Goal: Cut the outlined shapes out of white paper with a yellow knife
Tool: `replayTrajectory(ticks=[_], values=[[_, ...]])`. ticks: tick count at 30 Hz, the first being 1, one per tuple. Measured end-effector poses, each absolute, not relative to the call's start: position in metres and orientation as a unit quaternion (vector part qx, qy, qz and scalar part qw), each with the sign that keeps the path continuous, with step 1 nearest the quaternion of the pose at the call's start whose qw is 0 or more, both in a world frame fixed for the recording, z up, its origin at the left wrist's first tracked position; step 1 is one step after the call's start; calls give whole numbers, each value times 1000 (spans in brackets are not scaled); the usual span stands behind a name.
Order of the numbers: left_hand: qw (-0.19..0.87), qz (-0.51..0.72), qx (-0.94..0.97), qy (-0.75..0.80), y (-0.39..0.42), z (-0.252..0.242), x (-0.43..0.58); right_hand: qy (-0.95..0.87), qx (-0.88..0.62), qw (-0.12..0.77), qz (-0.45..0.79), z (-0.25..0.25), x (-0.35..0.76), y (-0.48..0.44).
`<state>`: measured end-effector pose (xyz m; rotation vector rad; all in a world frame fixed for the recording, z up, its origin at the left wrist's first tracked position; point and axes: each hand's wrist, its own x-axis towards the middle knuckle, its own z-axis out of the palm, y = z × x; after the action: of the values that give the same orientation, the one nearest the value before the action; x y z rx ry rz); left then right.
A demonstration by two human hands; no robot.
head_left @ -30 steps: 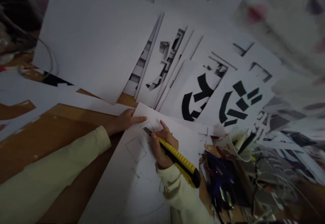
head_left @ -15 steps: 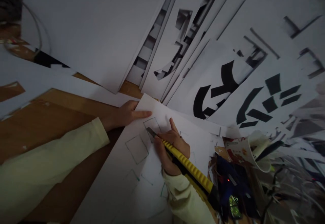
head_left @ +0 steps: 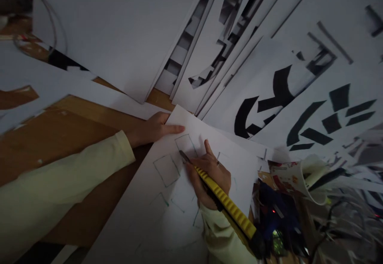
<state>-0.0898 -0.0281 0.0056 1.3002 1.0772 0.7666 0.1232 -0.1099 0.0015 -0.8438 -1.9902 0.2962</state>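
A white sheet of paper or thin board (head_left: 128, 220) lies at an angle before me, with squares and short lines drawn on it. My left hand (head_left: 154, 129) grips its far left edge, thumb flat on top and the other fingers out of sight beneath. A yellow and black utility knife (head_left: 228, 202) is held by my right hand (head_left: 213, 176), which rests on the sheet with one finger raised. The blade tip is at the lower left corner of the upper drawn square (head_left: 185, 143); whether it has gone into the sheet I cannot tell. Below left is a second drawn square (head_left: 166, 171).
White boards with cut-out openings (head_left: 206, 64) stand behind the sheet. Black shapes (head_left: 331, 123) mark the sheets at right. A paper cup (head_left: 289, 176) holding tools lies tilted beside a blue tool with a red light (head_left: 271, 204). Brown tabletop (head_left: 80, 128) shows at left.
The view has shifted slightly, so everything sits a little further right. The blade stays by the upper square, its tip now nearer the lower left corner. Both hands keep their hold.
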Motion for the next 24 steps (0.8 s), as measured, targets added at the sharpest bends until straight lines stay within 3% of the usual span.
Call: replayTrajectory(ticks=[16,24], values=[[596,324,580,452,-26,3,-88,-812,-353,441,144,-2,130,-116],[590,317,585,458,-26,2,-89,-786,-359,475,167,-9,129,-117]])
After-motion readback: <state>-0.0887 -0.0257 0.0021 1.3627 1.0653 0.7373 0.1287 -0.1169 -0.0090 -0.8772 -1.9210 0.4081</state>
